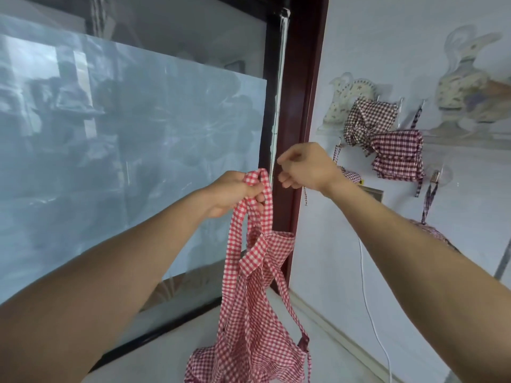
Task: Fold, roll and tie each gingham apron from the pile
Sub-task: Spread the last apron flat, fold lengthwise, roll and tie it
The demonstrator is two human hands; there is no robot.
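Note:
A red-and-white gingham apron point(254, 305) hangs in the air in front of me, its lower part bunched near the floor. My left hand point(235, 193) grips its neck strap at the top, with the strap looping over the fingers. My right hand point(304, 167) hovers just to the right of the strap, fingers loosely curled and holding nothing. Other gingham aprons hang on the right wall: a dark maroon bunched apron point(367, 120) and a folded maroon apron point(398, 154).
A large glass pane point(124, 161) with reflections fills the left side, framed by a dark red door post point(301, 106). Wall hooks point(435, 175) and dangling ties hang on the white wall at right. A white cable point(370, 299) runs down the wall to the pale floor.

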